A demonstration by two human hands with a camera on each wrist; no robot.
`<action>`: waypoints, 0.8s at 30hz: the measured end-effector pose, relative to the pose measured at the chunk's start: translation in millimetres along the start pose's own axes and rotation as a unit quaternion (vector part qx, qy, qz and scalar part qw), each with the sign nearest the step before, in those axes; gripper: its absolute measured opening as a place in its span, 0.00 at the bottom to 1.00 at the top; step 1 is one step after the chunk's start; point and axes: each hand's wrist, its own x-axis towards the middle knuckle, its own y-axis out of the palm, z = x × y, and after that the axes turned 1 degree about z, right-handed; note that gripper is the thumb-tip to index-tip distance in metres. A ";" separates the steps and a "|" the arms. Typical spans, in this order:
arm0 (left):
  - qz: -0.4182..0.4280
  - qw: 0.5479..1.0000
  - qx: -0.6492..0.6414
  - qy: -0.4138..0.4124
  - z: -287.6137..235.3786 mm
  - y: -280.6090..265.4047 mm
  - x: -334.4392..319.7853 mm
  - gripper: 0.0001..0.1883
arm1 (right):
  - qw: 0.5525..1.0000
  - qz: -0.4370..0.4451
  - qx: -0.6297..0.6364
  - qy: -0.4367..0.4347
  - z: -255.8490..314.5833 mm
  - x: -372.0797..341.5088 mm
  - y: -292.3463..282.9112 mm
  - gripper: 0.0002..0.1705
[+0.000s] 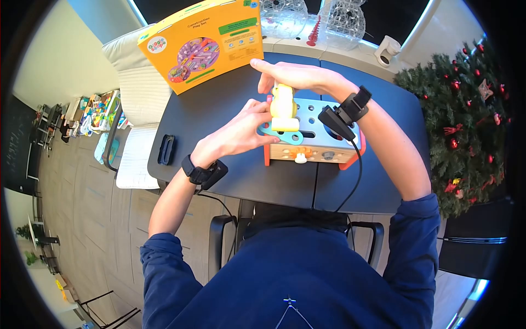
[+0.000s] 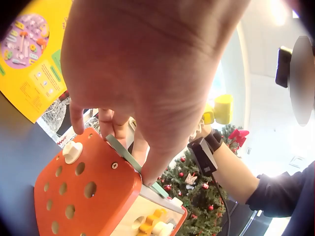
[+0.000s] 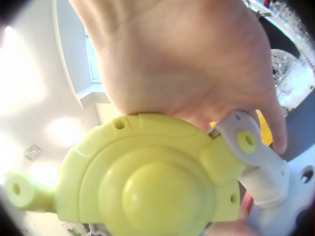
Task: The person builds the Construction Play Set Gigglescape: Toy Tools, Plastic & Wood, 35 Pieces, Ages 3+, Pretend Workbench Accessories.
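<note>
My right hand (image 1: 307, 77) holds a yellow plastic toy (image 1: 284, 107) from above; its half-round, domed body (image 3: 157, 187) fills the right wrist view. A pale grey piece (image 3: 263, 182) juts from one end of it toward a toy workbench (image 1: 323, 137). My left hand (image 1: 235, 131) pinches a flat teal strip with holes (image 1: 296, 137) at the bench top, thumb on one side and fingers on the other. The bench has orange-red end panels (image 2: 74, 191), and an orange gear-like piece with a white knob (image 1: 300, 156) on its front. The yellow toy partly hides my left fingertips.
A yellow play set box (image 1: 203, 44) stands at the back left of the dark table (image 1: 235, 178). A small black case (image 1: 167, 149) lies near its left edge. Cables hang from both wrist cameras. A decorated tree (image 1: 455, 126) is at the right, wire ornaments (image 1: 342, 22) behind.
</note>
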 end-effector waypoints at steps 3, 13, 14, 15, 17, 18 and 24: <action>0.002 1.000 -0.007 -0.018 -7.1 -3.9 -0.3 0.30 | 1.000 -0.008 0.003 0.002 7.3 -9.7 1.1 0.56; -0.125 0.988 -0.069 -0.064 15.4 -7.0 -45.4 0.31 | 0.991 -0.055 -0.112 -0.039 10.4 -18.2 15.9 0.44; -0.146 0.983 -0.071 -0.083 21.9 -8.6 -56.0 0.30 | 0.982 -0.069 -0.168 -0.046 15.2 -25.2 23.1 0.41; -0.166 0.978 -0.074 -0.103 32.8 -7.9 -66.6 0.29 | 0.952 -0.130 -0.265 -0.082 4.2 -21.0 34.1 0.36; -0.206 0.968 -0.043 -0.138 54.5 -7.3 -89.3 0.26 | 0.945 -0.162 -0.268 -0.092 -3.1 -22.0 41.1 0.35; -0.227 0.962 -0.009 -0.154 65.8 -7.5 -102.0 0.25 | 0.942 -0.178 -0.268 -0.098 -4.6 -23.0 42.8 0.34; -0.283 0.889 0.135 -0.333 149.9 1.3 -176.7 0.28 | 0.998 -0.037 -0.056 -0.004 6.0 -11.7 15.2 0.46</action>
